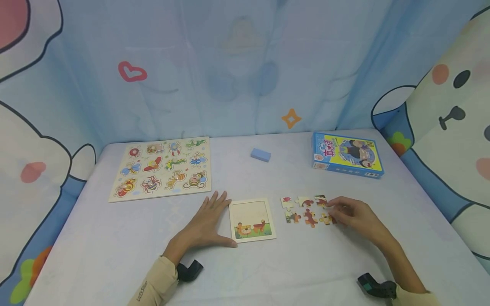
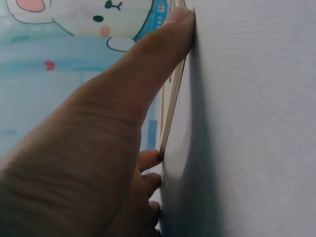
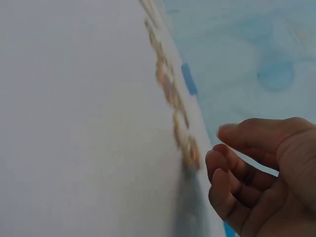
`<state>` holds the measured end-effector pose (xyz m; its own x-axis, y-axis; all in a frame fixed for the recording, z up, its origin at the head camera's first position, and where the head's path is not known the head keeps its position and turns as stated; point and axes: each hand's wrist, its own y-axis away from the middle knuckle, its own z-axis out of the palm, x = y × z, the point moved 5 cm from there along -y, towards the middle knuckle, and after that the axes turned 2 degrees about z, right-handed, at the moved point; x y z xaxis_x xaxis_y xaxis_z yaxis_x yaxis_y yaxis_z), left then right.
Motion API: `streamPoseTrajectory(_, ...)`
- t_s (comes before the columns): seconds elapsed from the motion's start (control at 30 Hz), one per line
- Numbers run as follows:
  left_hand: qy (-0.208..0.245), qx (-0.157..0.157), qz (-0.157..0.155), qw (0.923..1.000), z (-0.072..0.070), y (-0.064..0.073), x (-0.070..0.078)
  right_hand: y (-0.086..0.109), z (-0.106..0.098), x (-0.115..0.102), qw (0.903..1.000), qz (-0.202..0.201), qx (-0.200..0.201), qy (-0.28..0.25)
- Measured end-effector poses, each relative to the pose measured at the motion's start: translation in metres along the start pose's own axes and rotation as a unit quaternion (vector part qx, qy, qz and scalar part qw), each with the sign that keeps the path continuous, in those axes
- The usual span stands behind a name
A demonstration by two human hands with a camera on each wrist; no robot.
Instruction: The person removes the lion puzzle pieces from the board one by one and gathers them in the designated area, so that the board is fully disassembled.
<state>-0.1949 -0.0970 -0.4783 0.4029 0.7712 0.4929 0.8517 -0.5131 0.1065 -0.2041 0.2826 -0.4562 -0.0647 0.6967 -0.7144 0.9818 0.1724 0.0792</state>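
Note:
A square wooden puzzle tray (image 1: 252,205) lies on the table, its bottom part filled with pieces showing an animal's face on green grass. My left hand (image 1: 208,223) is spread at the tray's left side, thumb at the lower left corner and a fingertip at the upper one. The left wrist view shows the thumb (image 2: 163,37) along the tray's edge. To the tray's right, several loose jigsaw pieces (image 1: 310,216) lie in two rows. Loosely bent, my right hand (image 1: 354,216) hovers at their right end, fingertips beside a yellow-brown piece (image 1: 326,219). Nothing shows between its thumb and fingers.
A larger wooden board (image 1: 162,170) with insect pictures lies at the back left. A small blue block (image 1: 260,154) sits at the back middle. At the back right is a blue and yellow box (image 1: 347,154). A printed curtain (image 1: 237,85) hangs behind the table.

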Motion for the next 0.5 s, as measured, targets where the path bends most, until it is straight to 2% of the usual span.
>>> streamPoseTrajectory(0.13, 0.002, 0.003, -0.001, 1.0000, -0.001, 0.000, -0.001, -0.009, 0.017, -0.035, 0.9979, -0.064, -0.004, 0.008)
streamPoseTrajectory(0.23, 0.001, 0.004, -0.001, 1.0000, 0.000, -0.001, -0.002, -0.019, 0.041, -0.062, 0.9933, -0.111, -0.032, 0.003)
streamPoseTrajectory(0.37, -0.005, 0.002, -0.001, 1.0000, 0.002, -0.002, -0.003, -0.030, 0.078, -0.094, 0.9807, -0.175, -0.086, -0.014)
streamPoseTrajectory(0.5, -0.006, 0.003, 0.000, 1.0000, 0.003, -0.001, -0.004, -0.036, 0.109, -0.117, 0.9661, -0.226, -0.123, -0.019)
